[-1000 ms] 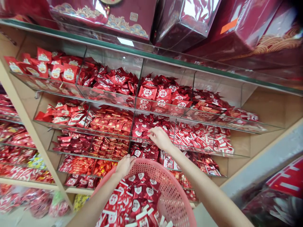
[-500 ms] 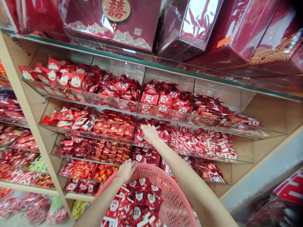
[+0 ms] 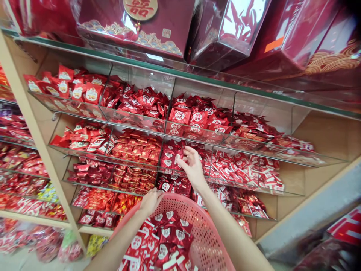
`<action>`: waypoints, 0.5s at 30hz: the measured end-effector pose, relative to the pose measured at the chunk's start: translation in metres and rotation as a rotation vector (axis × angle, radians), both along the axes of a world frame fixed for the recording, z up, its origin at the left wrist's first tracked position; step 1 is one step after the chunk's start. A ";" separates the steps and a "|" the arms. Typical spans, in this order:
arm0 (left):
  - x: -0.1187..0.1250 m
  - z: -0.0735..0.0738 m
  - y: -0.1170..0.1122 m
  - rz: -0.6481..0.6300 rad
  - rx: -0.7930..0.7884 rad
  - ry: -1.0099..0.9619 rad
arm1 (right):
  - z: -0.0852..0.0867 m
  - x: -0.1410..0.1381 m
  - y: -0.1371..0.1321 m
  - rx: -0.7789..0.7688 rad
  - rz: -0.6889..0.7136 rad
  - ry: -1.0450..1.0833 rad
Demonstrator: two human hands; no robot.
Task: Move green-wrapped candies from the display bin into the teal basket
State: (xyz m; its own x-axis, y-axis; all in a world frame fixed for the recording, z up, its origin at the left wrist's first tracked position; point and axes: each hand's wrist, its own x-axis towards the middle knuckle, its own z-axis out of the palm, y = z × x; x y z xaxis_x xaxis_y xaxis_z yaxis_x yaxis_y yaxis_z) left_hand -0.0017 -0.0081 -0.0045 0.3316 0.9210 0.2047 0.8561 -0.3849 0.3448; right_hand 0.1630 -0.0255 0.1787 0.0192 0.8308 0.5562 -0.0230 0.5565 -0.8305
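Note:
My left hand (image 3: 151, 202) is closed over the far rim of a pink perforated plastic basket (image 3: 207, 226). Inside the basket lie dark red packets with white heart-shaped labels (image 3: 180, 235) and red-and-white packets (image 3: 137, 244). My right hand (image 3: 193, 167) is raised at the middle shelf compartment, thumb and fingers pinched on a small dark red sweet packet (image 3: 179, 155), partly hidden by the fingers. Right behind it, similar dark red packets (image 3: 168, 154) fill that compartment.
Glass-fronted shelves with dividers (image 3: 135, 165) hold many red packets in rows. Large maroon gift boxes (image 3: 166, 22) stand on the glass shelf (image 3: 197, 73) above. A wooden upright (image 3: 36, 150) separates another shelf unit at left. Filled plastic bags (image 3: 49, 244) lie low at left.
My right hand has drawn back slightly to the right from the compartment and turned, now with a packet between its fingers. My left hand stays on the basket rim.

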 end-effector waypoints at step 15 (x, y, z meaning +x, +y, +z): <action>0.001 0.009 -0.002 -0.003 -0.033 0.044 | -0.129 0.005 -0.038 -0.959 0.416 0.573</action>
